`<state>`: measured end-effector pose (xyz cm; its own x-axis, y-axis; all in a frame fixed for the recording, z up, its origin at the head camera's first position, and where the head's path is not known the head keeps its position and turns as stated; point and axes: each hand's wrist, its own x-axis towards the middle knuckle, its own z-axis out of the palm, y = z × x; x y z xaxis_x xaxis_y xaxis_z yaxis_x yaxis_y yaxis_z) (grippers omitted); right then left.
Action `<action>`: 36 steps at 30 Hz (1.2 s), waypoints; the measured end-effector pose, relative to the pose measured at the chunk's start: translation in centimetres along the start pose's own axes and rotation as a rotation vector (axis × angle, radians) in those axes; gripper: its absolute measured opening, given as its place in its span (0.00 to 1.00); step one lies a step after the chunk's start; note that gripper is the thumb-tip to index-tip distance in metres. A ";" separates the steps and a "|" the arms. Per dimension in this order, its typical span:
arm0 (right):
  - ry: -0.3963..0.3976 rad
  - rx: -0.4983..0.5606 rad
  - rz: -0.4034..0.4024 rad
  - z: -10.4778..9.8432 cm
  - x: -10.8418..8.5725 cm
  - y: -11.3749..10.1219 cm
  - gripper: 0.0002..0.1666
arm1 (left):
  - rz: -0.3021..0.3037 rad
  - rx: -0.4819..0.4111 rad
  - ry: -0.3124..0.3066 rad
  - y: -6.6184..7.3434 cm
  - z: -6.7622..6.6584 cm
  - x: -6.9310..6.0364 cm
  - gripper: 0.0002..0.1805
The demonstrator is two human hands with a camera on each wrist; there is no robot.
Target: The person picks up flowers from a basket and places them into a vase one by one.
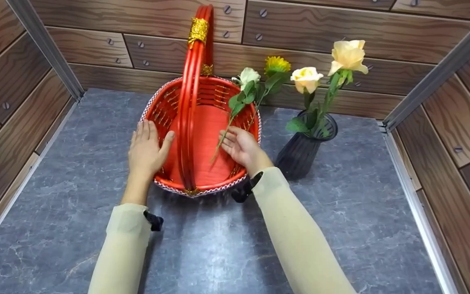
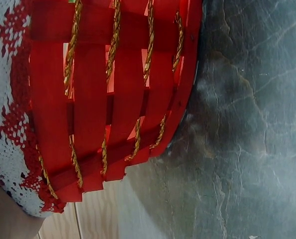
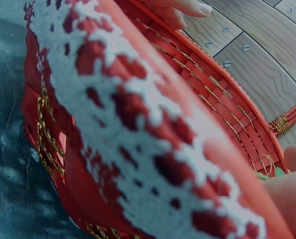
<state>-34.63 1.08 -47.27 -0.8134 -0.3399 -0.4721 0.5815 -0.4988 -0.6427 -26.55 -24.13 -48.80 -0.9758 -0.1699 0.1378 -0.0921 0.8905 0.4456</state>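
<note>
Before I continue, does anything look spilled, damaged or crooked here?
Nothing stands out. The red basket and dark vase appear to stand upright on the table; the white flower has its stem inside the basket, and no spill or damage shows.

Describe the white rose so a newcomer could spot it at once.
Find the red basket with the arched handle. Over its right side, the person's right hand holds a green stem, topped by the white rose. Unlike the bright yellow bloom beside it and the two peach-toned roses in the dark vase, its petals are white.
</note>
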 end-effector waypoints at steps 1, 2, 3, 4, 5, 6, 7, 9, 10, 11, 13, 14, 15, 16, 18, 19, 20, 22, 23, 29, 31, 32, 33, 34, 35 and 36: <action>-0.013 0.023 0.001 0.0 0.0 0.0 0.31 | 0.000 -0.001 0.002 0.0 0.0 0.0 0.51; -0.024 0.042 0.004 0.0 0.0 0.0 0.30 | 0.000 -0.002 0.006 -0.1 0.0 0.0 0.51; -0.034 0.062 0.006 0.1 -0.1 0.0 0.28 | 0.001 -0.003 0.009 -0.1 -0.1 0.0 0.51; -0.042 0.078 0.010 0.1 -0.1 0.0 0.26 | 0.001 -0.004 0.011 -0.1 -0.1 0.0 0.51; -0.048 0.087 0.012 0.1 -0.1 0.0 0.24 | 0.001 -0.004 0.012 -0.1 -0.1 0.0 0.51; -0.053 0.094 0.014 0.1 -0.1 0.0 0.20 | 0.001 -0.003 0.013 -0.1 -0.1 0.0 0.51; -0.055 0.095 0.013 0.1 -0.2 0.0 0.17 | 0.000 -0.003 0.013 -0.1 -0.1 -0.1 0.51; -0.060 0.094 0.003 0.1 -0.2 -0.1 0.10 | 0.001 -0.002 0.015 -0.1 -0.2 -0.1 0.51; -0.061 0.092 -0.004 0.1 -0.2 -0.1 0.08 | 0.002 -0.003 0.016 0.0 -0.2 -0.1 0.51; -0.061 0.091 -0.011 0.1 -0.2 -0.1 0.06 | 0.004 -0.003 0.019 0.0 -0.2 -0.1 0.51; -0.061 0.083 -0.020 0.1 -0.1 -0.2 0.05 | 0.004 -0.004 0.021 0.0 -0.3 -0.1 0.51; -0.061 0.083 -0.023 0.1 -0.1 -0.2 0.05 | 0.004 -0.004 0.023 0.0 -0.3 -0.1 0.50; -0.059 0.083 -0.026 0.1 0.0 -0.3 0.06 | 0.004 -0.002 0.025 0.1 -0.3 0.0 0.50; -0.057 0.082 -0.030 0.1 0.0 -0.3 0.06 | 0.004 -0.001 0.025 0.1 -0.2 0.0 0.50; -0.055 0.085 -0.041 0.0 0.2 -0.4 0.06 | 0.004 0.002 0.022 0.2 -0.1 0.0 0.50; -0.055 0.091 -0.048 0.0 0.2 -0.4 0.06 | 0.004 0.003 0.020 0.2 -0.1 0.0 0.50; -0.057 0.100 -0.055 -0.1 0.3 -0.5 0.06 | 0.004 0.005 0.018 0.3 0.0 0.1 0.50; -0.063 0.114 -0.065 -0.1 0.4 -0.5 0.06 | 0.002 0.007 0.009 0.3 0.1 0.1 0.50; -0.068 0.125 -0.065 -0.1 0.4 -0.5 0.09 | 0.002 0.008 0.007 0.3 0.1 0.1 0.50; -0.117 0.149 -0.049 0.0 0.5 -0.5 0.29 | 0.003 0.013 0.002 0.3 -0.2 0.0 0.51; -0.138 0.142 -0.040 0.0 0.5 -0.5 0.30 | 0.001 0.013 -0.001 0.2 -0.2 0.0 0.52; -0.151 0.140 -0.035 -0.1 0.4 -0.4 0.31 | 0.000 0.014 -0.002 0.2 -0.1 0.0 0.52; -0.162 0.141 -0.030 -0.1 0.4 -0.4 0.31 | 0.000 0.014 -0.002 0.1 -0.1 0.0 0.52; -0.170 0.144 -0.025 -0.1 0.4 -0.4 0.31 | -0.002 0.014 -0.003 0.1 -0.1 -0.1 0.52; -0.181 0.150 -0.020 -0.1 0.3 -0.3 0.30 | -0.003 0.014 -0.002 0.0 -0.1 -0.1 0.52; -0.190 0.158 -0.017 -0.1 0.3 -0.3 0.30 | -0.004 0.014 -0.001 -0.1 -0.1 -0.1 0.52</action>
<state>-35.03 1.23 -47.29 -0.8202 -0.4671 -0.3303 0.5701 -0.6188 -0.5404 -26.44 -24.20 -48.76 -0.9755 -0.1732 0.1353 -0.0989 0.8956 0.4338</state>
